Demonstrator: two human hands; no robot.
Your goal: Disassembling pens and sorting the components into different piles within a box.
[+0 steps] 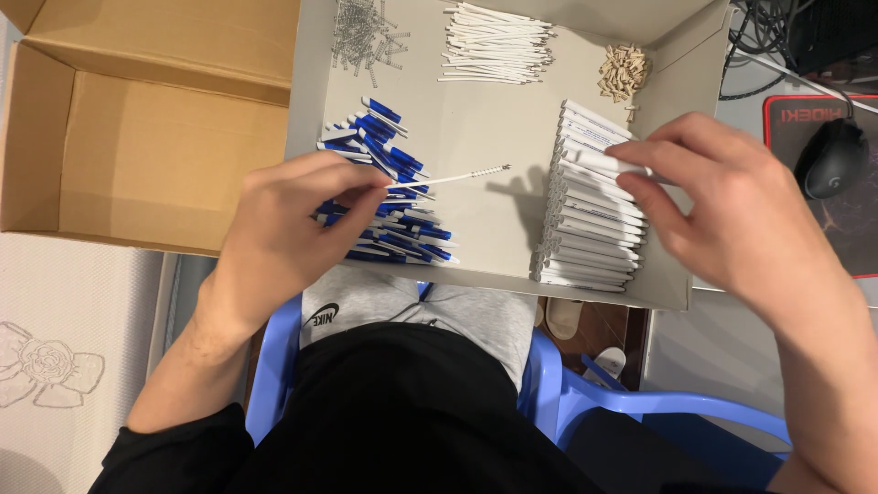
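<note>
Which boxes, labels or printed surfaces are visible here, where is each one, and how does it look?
Open cardboard box: upper left, brown, nothing visible inside.
Grey cardboard tray: centre, under both hands, holding pen parts.
Mouse mat: right edge, black with red border, mouse on it.
Shorts logo: bottom centre, black on grey.

Person in black top and grey shorts

The 2 bare hands, left hand (283, 220) and right hand (732, 210), wear no rings, watch or gloves. Black sleeves are pushed up toward the elbows, leaving the forearms uncovered. A black top covers the torso above light grey shorts bearing 1 small dark logo.
</note>
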